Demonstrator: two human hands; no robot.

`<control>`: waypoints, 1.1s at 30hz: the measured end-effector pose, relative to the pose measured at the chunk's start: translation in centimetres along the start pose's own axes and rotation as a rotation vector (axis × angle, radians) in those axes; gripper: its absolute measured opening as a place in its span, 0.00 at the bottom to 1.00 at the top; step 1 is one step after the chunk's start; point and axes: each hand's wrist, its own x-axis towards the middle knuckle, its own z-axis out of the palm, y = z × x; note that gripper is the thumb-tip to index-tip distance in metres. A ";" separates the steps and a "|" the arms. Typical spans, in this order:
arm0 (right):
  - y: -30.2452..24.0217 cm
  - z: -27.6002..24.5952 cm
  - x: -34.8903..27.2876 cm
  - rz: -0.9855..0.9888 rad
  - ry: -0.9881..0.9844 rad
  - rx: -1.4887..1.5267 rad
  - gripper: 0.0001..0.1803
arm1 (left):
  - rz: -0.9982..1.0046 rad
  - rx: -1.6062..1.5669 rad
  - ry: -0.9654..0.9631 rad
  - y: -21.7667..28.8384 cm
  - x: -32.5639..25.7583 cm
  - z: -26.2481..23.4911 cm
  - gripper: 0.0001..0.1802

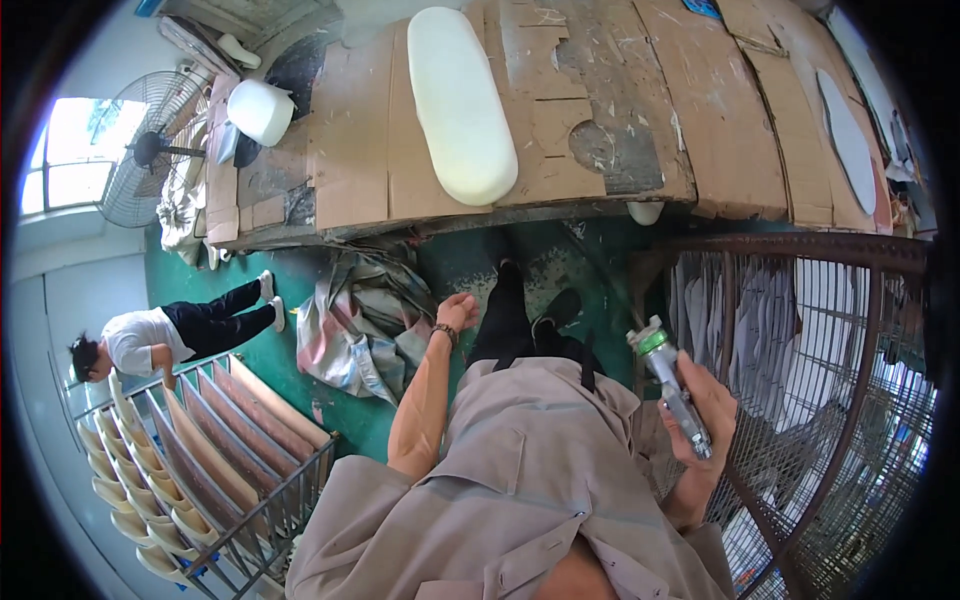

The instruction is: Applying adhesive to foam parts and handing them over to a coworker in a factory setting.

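**Spray gun in right hand, at bench**

Cardboard-covered workbench (640,130) ahead, w/ long white foam pad (458,100) on top. Wire rack (830,400) at right. Crumpled cloth (360,325) on green floor. Right hand (705,415) fingers wrapped tight round metal spray gun (672,385), nozzle up. Left hand (458,312) loosely curled, holding nothing, near cloth.

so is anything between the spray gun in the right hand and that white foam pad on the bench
Nothing visible blocks it. The right hand holds the spray gun by the wire rack; only open floor lies before the foam pad.
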 end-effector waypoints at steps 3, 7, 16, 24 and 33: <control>0.0 -0.6 -0.6 -0.011 -0.091 0.074 0.28 | 0.008 -0.118 -0.034 1.7 0.2 1.2 0.23; -0.1 -0.9 -1.1 0.030 -0.072 0.025 0.28 | 0.126 -0.264 -0.014 5.1 1.3 2.7 0.20; -0.6 -2.0 -1.8 0.153 -0.157 -0.009 0.29 | 0.318 -0.546 0.051 16.3 3.9 4.8 0.24; -0.4 -0.6 1.7 0.132 0.046 -0.149 0.27 | 0.324 -0.323 0.069 20.4 3.8 6.7 0.36; -0.2 2.2 9.1 0.085 0.133 -0.146 0.25 | 0.327 -0.575 -0.021 19.8 6.3 6.8 0.18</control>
